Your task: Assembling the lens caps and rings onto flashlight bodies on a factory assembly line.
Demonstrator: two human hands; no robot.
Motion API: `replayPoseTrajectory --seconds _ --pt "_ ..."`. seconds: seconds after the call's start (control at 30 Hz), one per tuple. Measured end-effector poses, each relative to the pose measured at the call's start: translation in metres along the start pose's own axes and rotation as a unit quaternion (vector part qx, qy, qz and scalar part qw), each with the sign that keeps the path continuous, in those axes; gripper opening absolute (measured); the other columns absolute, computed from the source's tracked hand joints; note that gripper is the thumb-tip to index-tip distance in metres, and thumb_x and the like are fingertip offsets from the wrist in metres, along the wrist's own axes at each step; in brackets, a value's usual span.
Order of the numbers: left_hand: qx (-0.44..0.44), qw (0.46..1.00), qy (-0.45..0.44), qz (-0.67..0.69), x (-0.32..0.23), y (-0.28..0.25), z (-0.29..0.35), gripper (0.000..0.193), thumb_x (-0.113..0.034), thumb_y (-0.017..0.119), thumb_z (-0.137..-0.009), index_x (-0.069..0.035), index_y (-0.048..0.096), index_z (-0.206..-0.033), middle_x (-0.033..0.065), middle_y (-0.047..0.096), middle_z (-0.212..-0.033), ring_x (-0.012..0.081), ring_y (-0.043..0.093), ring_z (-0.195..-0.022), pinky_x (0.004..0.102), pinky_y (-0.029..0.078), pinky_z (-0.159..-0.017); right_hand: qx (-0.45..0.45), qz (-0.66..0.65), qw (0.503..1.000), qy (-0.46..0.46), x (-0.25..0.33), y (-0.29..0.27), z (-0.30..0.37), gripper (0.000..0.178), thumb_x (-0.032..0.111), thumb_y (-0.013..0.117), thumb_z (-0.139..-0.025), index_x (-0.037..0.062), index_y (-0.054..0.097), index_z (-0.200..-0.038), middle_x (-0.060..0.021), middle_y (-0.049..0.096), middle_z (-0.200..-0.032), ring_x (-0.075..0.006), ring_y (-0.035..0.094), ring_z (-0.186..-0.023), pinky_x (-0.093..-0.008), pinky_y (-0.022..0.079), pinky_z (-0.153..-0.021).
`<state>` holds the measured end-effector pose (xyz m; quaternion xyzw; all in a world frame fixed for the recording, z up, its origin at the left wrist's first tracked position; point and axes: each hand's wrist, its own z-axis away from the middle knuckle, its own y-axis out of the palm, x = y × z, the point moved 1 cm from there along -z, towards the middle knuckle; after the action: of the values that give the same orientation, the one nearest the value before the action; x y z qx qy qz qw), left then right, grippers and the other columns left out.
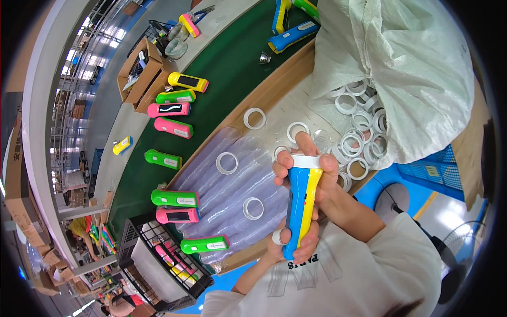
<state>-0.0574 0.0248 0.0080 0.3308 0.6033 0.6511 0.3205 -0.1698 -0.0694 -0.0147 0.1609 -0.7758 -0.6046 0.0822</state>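
Observation:
A blue and yellow flashlight (301, 206) stands nearly upright between my hands, its wide head at the top. Around the lower end of its body my left hand (307, 244) is closed, with a white band on the thumb. My right hand (328, 177) grips the head end, its fingers pressed about a white ring (306, 161) that sits on the rim. Just beyond the fingers, another white ring (298, 130) lies in the cardboard tray (237, 113). Many loose white rings (362, 120) spill from a white woven sack (401, 79) at the right.
Rows of stacked clear plastic pieces (227, 185) fill the tray's near left. Beyond it, a green conveyor belt (134, 182) carries several flashlights (174, 128) in pink, green and yellow. A black crate (127, 248) stands lower left, a cardboard box (150, 87) behind the belt.

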Motion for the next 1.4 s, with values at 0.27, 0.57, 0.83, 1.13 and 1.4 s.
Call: replayPoseTrajectory --seconds 0.27,0.57,0.83,1.13,1.4 --pt "-0.320 0.712 0.129 -0.611 -0.026 -0.009 0.005 0.045 -0.006 0.074 -0.078 -0.003 0.050 -0.117 0.0059 0.062 -0.091 0.0122 0.060 -0.078 0.0264 0.049 -0.068 -0.122 0.302 0.945 -0.039 0.017 0.010 0.005 0.026 0.016 0.068 -0.082 0.0113 0.044 -0.089 -0.0185 0.060 -0.104 -0.0304 0.063 -0.099 -0.0409 0.053 -0.088" --pt "-0.196 0.965 0.007 -0.173 -0.091 -0.029 -0.022 0.067 -0.039 0.076 -0.075 0.001 0.047 -0.120 0.0129 0.057 -0.097 0.0223 0.060 -0.073 0.0304 0.051 -0.047 -0.271 0.323 0.906 0.043 0.057 0.001 -0.020 0.035 0.036 0.044 -0.100 0.0040 0.054 -0.111 -0.0082 0.059 -0.103 -0.0175 0.058 -0.097 -0.0352 0.048 -0.086" --pt "-0.239 0.553 0.104 -0.792 -0.087 -0.010 -0.060 0.057 -0.017 0.076 -0.078 -0.004 0.045 -0.124 0.0096 0.060 -0.094 0.0165 0.060 -0.072 0.0292 0.050 -0.057 -0.262 0.425 0.866 -0.027 0.074 -0.008 -0.030 0.024 0.025 0.057 -0.094 0.0078 0.055 -0.111 -0.0082 0.060 -0.099 -0.0187 0.059 -0.098 -0.0349 0.048 -0.088" --pt "-0.058 0.996 -0.067 0.023 -0.025 0.010 -0.048 0.063 -0.014 0.073 -0.075 -0.005 0.036 -0.126 0.0076 0.048 -0.075 0.0168 0.049 -0.055 0.0275 0.041 -0.044 -0.099 0.070 0.992 -0.042 0.047 0.005 -0.027 0.030 0.028 0.070 -0.078 0.0134 0.045 -0.087 -0.0150 0.059 -0.095 -0.0307 0.062 -0.094 -0.0443 0.049 -0.092" --pt "-0.273 0.657 0.049 -0.701 -0.051 -0.006 -0.039 0.037 -0.004 0.063 -0.078 -0.002 0.049 -0.112 0.0047 0.060 -0.085 0.0138 0.060 -0.077 0.0267 0.047 -0.070 -0.167 0.377 0.909 -0.065 0.050 0.008 -0.010 0.024 0.015 0.064 -0.082 0.0108 0.044 -0.095 -0.0153 0.061 -0.099 -0.0257 0.063 -0.092 -0.0387 0.051 -0.084"
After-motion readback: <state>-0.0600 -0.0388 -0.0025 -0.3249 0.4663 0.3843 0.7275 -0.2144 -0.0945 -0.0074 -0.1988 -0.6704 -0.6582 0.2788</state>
